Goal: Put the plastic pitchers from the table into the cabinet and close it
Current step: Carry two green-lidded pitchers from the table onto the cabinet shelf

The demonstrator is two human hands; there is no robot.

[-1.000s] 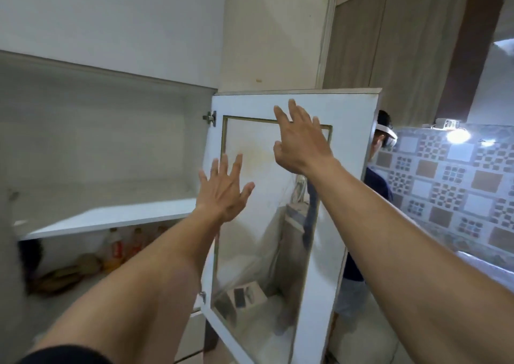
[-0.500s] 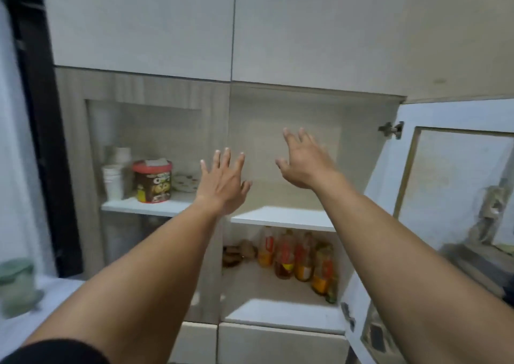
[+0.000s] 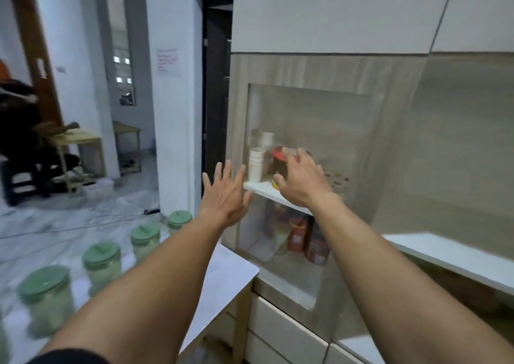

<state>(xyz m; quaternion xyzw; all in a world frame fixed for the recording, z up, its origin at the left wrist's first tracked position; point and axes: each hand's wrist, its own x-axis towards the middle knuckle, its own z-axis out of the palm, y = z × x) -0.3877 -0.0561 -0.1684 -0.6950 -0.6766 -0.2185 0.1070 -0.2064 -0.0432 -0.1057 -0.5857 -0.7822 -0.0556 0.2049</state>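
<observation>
**Both hands empty, pitchers waiting on the table**

While both arms reach forward, neither hand holds anything. The left hand [image 3: 225,194] hangs in the air with its fingers spread wide, and the right hand [image 3: 301,177] is likewise open, palm away, in front of the glass-panelled cabinet door [image 3: 306,113].

Down to the left, well apart from both hands, four plastic pitchers [image 3: 103,263] stand in a row on the pale, smooth table [image 3: 222,277]. Each is a clear, rounded jar shape with a flat, pale green lid; motion blur softens their outlines.

Through the glass of the cabinet [image 3: 328,69], a white shelf [image 3: 267,192] carries a stack of white paper cups [image 3: 256,165] and a dark tub with a red lid [image 3: 279,160], partly hidden by the right hand. Below the shelf sit red and yellow packets [image 3: 299,236], too blurred to read. The cabinet frame has a grey wood-grain finish, with plain white drawers [image 3: 278,327] beneath.
</observation>
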